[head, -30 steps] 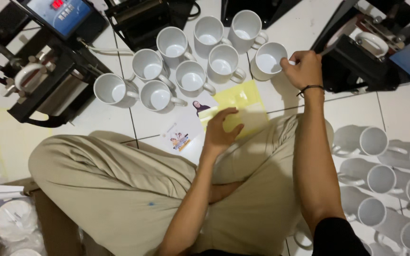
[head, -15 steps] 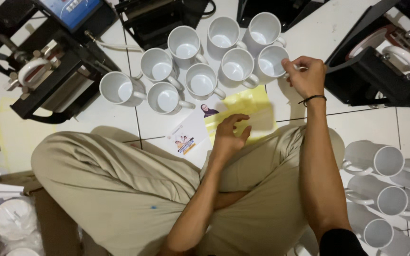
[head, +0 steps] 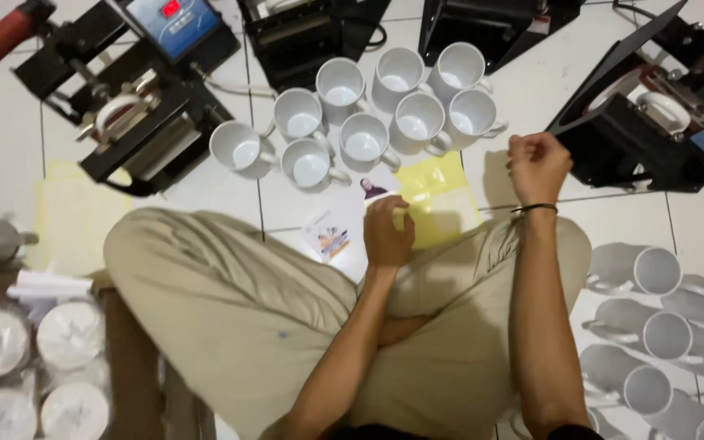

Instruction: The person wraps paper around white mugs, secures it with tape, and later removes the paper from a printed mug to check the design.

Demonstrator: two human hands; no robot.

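Observation:
I sit cross-legged on a white tiled floor. My left hand [head: 388, 232] lies with curled fingers on a white printed paper sheet [head: 332, 238], at its border with a yellow sheet [head: 442, 195], and grips its edge. My right hand [head: 538, 163] is raised just right of the yellow sheet, fingers pinched shut; anything between them is too small to see. Several white mugs [head: 364, 140] stand upright in a cluster beyond the sheets, a short way from both hands.
A mug heat press [head: 136, 122] with a mug in it stands at the left and another press [head: 653, 114] at the right. Two more black machines [head: 311, 33] sit at the back. Mugs [head: 653, 273] lie on their sides at the right. Wrapped mugs [head: 34, 367] sit lower left.
My right hand has left the rightmost mug of the cluster and drawn back to the right with its fingers closed. My left hand has stayed on the printed sheet.

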